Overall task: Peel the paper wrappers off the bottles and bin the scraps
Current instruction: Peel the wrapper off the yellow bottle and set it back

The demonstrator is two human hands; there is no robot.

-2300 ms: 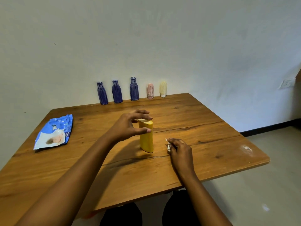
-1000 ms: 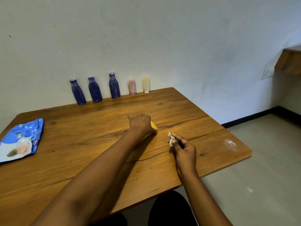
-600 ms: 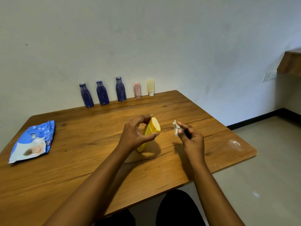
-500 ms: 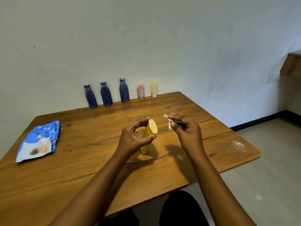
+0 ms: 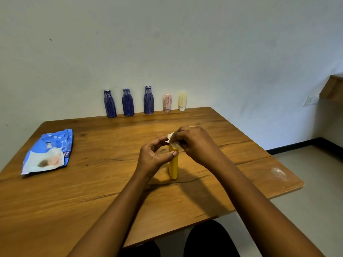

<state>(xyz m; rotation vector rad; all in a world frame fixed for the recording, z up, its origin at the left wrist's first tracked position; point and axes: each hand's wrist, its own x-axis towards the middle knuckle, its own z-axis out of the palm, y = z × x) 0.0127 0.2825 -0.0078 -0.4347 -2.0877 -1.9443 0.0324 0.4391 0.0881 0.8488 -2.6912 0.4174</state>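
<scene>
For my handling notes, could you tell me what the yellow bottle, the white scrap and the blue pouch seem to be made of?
The yellow bottle: likely plastic, smooth, evenly coloured, slight sheen. The white scrap: looks like paper, thin, crumpled, matte. The blue pouch: probably glossy plastic film, given its creases and bright highlights.

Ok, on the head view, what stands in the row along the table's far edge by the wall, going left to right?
left blue bottle → middle blue bottle → right blue bottle → pink bottle → cream bottle
</scene>
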